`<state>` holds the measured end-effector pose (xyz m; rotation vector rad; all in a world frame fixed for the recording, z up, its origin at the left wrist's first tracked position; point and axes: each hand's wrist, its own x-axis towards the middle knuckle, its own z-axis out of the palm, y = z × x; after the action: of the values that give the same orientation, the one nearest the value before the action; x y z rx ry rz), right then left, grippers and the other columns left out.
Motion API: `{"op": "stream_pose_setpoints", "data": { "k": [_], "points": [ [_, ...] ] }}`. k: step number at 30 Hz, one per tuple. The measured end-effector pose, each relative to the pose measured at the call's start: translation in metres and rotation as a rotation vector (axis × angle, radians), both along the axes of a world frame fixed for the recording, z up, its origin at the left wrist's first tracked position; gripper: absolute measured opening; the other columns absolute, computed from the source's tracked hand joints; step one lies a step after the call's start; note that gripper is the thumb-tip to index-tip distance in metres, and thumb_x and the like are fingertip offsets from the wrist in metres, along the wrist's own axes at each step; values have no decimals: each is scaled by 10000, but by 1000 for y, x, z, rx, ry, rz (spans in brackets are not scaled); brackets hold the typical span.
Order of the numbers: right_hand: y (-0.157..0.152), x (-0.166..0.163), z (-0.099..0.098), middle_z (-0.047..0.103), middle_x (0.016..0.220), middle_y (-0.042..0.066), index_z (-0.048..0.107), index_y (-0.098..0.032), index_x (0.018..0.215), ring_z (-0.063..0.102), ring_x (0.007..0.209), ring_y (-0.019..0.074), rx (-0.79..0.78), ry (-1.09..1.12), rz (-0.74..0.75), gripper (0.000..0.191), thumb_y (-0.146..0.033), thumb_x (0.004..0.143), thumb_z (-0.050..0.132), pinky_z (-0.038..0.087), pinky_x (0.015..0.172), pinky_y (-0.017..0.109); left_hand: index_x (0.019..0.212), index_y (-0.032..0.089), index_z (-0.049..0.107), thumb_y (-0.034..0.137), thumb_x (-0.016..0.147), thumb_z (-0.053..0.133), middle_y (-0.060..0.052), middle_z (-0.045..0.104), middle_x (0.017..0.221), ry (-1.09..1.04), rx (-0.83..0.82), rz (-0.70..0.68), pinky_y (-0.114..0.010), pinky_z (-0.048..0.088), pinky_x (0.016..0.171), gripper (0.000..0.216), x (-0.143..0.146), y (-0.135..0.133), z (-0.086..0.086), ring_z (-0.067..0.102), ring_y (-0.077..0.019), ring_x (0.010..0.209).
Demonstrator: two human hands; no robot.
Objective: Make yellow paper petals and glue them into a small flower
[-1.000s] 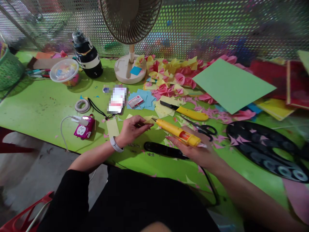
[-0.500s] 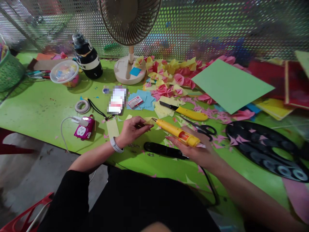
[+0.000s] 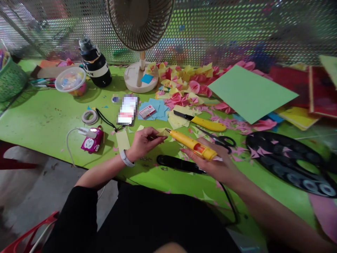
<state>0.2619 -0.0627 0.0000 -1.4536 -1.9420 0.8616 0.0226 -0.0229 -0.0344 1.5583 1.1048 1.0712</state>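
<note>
My left hand (image 3: pixel 144 142), with a pale watch band on its wrist, pinches a small folded piece of yellow paper (image 3: pixel 162 133) between thumb and fingers. In my right hand (image 3: pixel 210 158) lies a yellow glue pen (image 3: pixel 190 141), its dark metal tip pointing left and touching or nearly touching the paper. A window in the pen's body shows orange inside. Under the pen, a long black tool (image 3: pixel 176 163) rests on the green table, partly hidden by my right hand. Scissors (image 3: pixel 222 140) and a yellow-handled knife (image 3: pixel 207 123) are just beyond that hand.
Folded pink and yellow paper pieces (image 3: pixel 184 82) heap behind, beside a fan (image 3: pixel 140 77). A green sheet (image 3: pixel 252 93) and black palette (image 3: pixel 279 154) are at right. Left are a phone (image 3: pixel 128 109), tape (image 3: pixel 90 117), a purple plug adapter (image 3: pixel 92 140), a bottle (image 3: pixel 97 66) and a tub (image 3: pixel 70 80).
Both hands, the yellow paper and the glue pen stay almost in place. The view has shifted very slightly.
</note>
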Motion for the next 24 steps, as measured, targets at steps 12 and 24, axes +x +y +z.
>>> {"op": "stream_pose_setpoints", "data": {
  "k": [12, 24],
  "points": [
    [1, -1, 8, 526, 554, -35, 458, -248, 711, 459, 424, 120, 27, -34, 65, 337, -481, 886, 629, 351, 409, 281, 756, 145, 572, 417, 750, 796, -33, 704, 700, -150, -95, -9, -191, 553, 557, 352, 3, 1, 1, 695, -115, 616],
    [-25, 101, -13, 659, 943, 125, 555, -214, 1020, 654, 825, 276, 242, -430, -249, 275, -354, 816, 676, 466, 692, 362, 799, 143, 558, 405, 755, 794, -22, 720, 744, -267, -299, 54, -208, 619, 604, 355, -3, 13, 16, 732, -130, 655]
  ]
}}
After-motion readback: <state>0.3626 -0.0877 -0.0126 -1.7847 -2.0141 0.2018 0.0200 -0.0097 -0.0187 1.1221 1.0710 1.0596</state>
